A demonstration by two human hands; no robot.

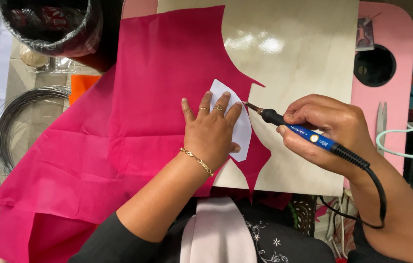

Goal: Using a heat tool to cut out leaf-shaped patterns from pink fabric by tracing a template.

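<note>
Here, a white paper template (238, 122) lies on a sheet of bright pink cloth (119, 146), near the cloth's cut edge, and the left hand (211, 131) presses flat on it with the fingers spread and straight, gripping nothing. Just to the right, the right hand (328, 134) is closed around the blue and black handle of a hot cutting pen (304, 131), held like a pencil, with the metal tip touching or nearly touching the template's right edge where the cloth meets bare board. A black cord (379, 195) runs from the pen's back end, down past the wrist. The cloth drapes over the left part of a pale wooden board (304, 53), glossy with light reflections near its top, and hangs off the near left side in folds. Under the board sits a pink table (391, 29) with a round dark hole at the right. Beside the board's right edge lie small scissors (382, 124) and a pale green cable (406, 143). At the far left are a coil of thin wire (16, 117), an orange scrap (81, 85) and a bin lined with a black bag (50, 24).
</note>
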